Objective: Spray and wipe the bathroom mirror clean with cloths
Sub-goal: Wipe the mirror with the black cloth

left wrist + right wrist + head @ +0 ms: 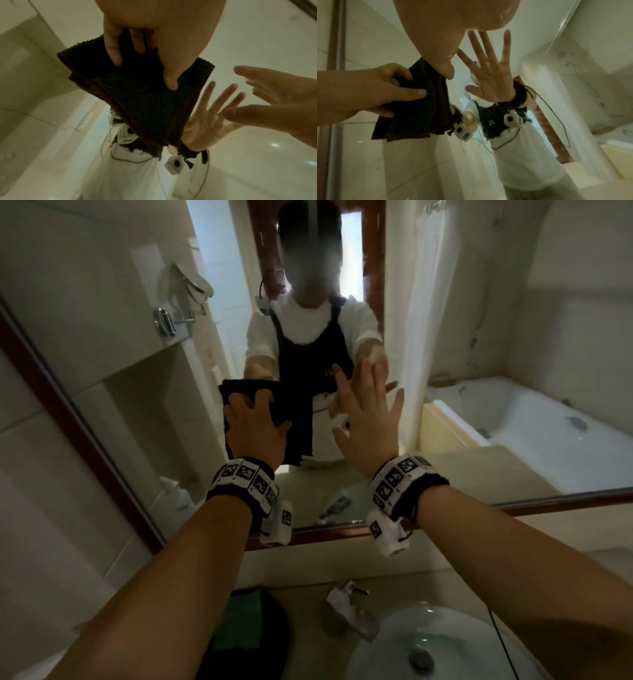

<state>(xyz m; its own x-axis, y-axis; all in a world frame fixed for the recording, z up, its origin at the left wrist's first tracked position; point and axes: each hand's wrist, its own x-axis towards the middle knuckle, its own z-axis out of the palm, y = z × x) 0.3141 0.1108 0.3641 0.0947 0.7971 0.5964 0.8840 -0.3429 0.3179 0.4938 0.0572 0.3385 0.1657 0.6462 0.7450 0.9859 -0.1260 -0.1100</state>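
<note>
The bathroom mirror (137, 392) fills the wall ahead in a reddish-brown frame. A folded dark cloth (239, 388) lies flat against the glass under my left hand (255, 429). That hand presses it with spread fingers and thumb, all on the near side of the cloth (145, 101). Its lower edge hangs free below the palm (423, 115). My right hand (370, 426) is raised just right of the cloth, fingers straight and spread, holding nothing. It is close to the glass, and its reflection shows an empty palm. I cannot tell whether it touches the glass.
Below the mirror a white sink basin (428, 642) and a chrome faucet (349, 604) sit in the counter. A green cloth (239, 625) lies on a dark thing at the counter's left. A bathtub (531, 433) and shower curtain appear reflected on the right.
</note>
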